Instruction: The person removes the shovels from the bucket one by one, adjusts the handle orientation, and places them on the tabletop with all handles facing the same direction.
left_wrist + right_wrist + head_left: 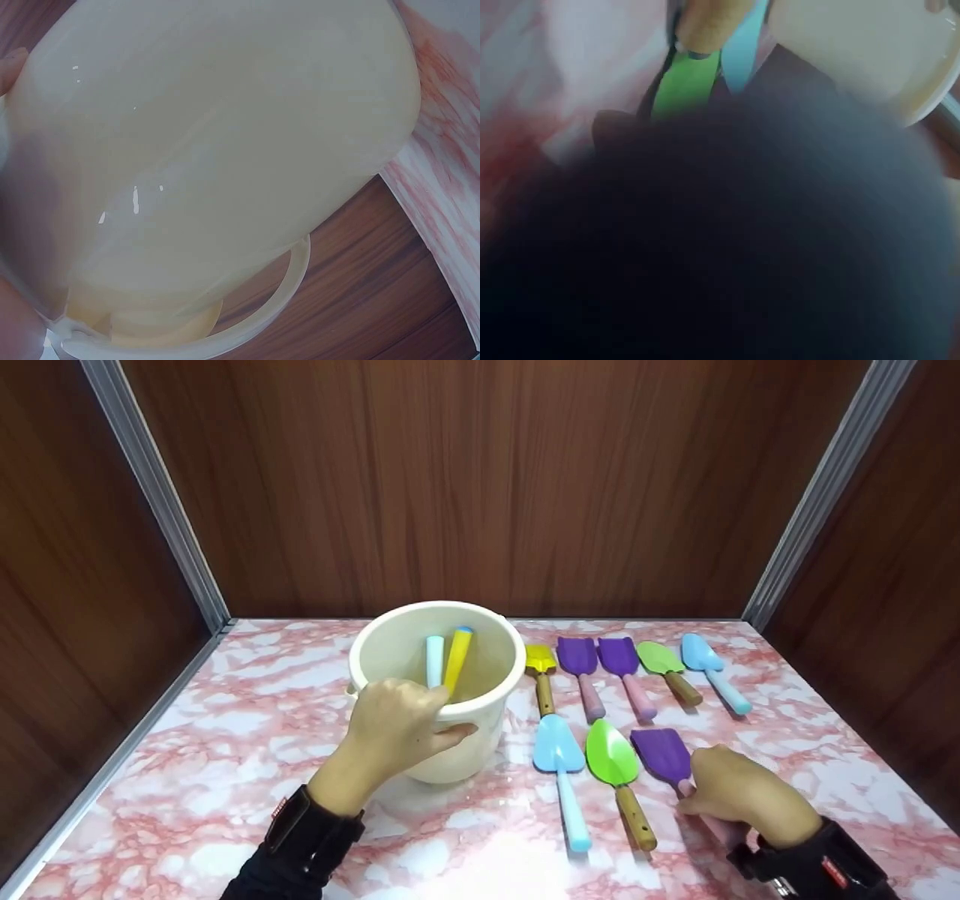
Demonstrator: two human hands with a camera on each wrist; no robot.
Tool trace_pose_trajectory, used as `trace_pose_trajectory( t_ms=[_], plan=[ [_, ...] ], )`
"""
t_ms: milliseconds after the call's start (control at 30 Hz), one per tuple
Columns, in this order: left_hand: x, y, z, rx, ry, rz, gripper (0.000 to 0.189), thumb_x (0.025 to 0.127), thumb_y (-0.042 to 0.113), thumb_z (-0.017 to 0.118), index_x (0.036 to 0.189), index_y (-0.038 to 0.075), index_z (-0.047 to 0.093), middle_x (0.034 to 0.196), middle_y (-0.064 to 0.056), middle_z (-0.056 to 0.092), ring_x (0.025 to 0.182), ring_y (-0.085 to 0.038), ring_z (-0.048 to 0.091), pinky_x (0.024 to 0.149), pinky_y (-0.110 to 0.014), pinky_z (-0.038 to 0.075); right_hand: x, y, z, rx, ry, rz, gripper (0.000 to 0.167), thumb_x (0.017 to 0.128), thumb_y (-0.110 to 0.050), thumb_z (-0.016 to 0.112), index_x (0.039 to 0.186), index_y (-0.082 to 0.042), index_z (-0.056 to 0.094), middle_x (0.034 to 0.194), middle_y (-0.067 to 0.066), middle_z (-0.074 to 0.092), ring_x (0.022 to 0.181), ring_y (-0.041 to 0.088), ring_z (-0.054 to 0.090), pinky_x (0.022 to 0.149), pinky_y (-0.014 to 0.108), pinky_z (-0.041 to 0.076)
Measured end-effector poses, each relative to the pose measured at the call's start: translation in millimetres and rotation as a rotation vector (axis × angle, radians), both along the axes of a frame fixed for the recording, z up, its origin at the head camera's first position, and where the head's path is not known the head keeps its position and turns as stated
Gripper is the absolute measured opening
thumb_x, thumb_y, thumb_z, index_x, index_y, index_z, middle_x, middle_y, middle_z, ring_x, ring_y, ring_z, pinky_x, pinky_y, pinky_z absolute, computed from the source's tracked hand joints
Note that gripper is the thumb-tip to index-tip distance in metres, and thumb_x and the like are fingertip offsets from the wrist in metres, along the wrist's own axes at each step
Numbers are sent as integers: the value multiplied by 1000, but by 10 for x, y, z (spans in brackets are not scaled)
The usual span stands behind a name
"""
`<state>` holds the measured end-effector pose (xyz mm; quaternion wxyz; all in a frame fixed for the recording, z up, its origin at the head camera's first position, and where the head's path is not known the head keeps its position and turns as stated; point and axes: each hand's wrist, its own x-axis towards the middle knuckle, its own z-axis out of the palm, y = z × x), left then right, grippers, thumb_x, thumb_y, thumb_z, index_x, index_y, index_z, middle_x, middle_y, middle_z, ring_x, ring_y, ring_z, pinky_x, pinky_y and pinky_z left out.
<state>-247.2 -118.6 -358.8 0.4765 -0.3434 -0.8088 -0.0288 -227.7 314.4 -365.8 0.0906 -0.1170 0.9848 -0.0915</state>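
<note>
Fingers of the left hand (pixel 394 727) curl over the bucket (pixel 480 675) rim, steadying it on the tabletop (pixel 225 750). Right hand (pixel 739 791) pinches the pink handle of the purple trowel (pixel 661 754), lying at the near row's right end, beside the green trowel (pixel 613 757).

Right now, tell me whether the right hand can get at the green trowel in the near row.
Probably yes. The right hand grips the purple trowel, and the green trowel lies right beside it on the marble table with nothing over it. The hand would likely have to release the purple one first.
</note>
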Motion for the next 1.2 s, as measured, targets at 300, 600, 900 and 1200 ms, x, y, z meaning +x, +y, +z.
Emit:
trace_pose_trajectory(
  t_ms=[300, 600, 900, 1200],
  plan=[
    [-4, 0, -30, 3, 12, -7, 56, 74, 54, 93, 65, 15, 55, 50, 3, 47, 43, -18, 46, 41, -34, 35, 7, 0, -71, -33, -49, -9, 45, 79, -22, 88, 61, -17, 47, 58, -6, 41, 48, 9, 43, 48, 25, 35],
    [-15, -15, 9, 6, 12, -13, 56, 76, 54, 93, 66, 14, 56, 50, 3, 46, 43, -16, 45, 42, -31, 32, 78, -11, 16, -81, -137, -60, 31, 85, -17, 84, 62, -8, 65, 51, 1, 60, 44, 14, 61, 45, 30, 50],
    [-2, -5, 6, 2, -15, -7, 55, 77, 55, 92, 65, 14, 56, 51, 2, 49, 43, -16, 46, 43, -31, 31, 151, 66, -84, -100, -75, -53, 33, 84, -16, 84, 57, -10, 64, 48, -3, 56, 44, 10, 54, 48, 26, 42],
    [-11, -3, 3, 11, -10, -11, 55, 76, 54, 93, 66, 14, 56, 51, 3, 47, 43, -16, 46, 43, -31, 31, 216, 91, -24, -124, -108, -97, 31, 85, -17, 83, 60, -9, 66, 51, 0, 61, 45, 12, 60, 46, 27, 48]
  ],
)
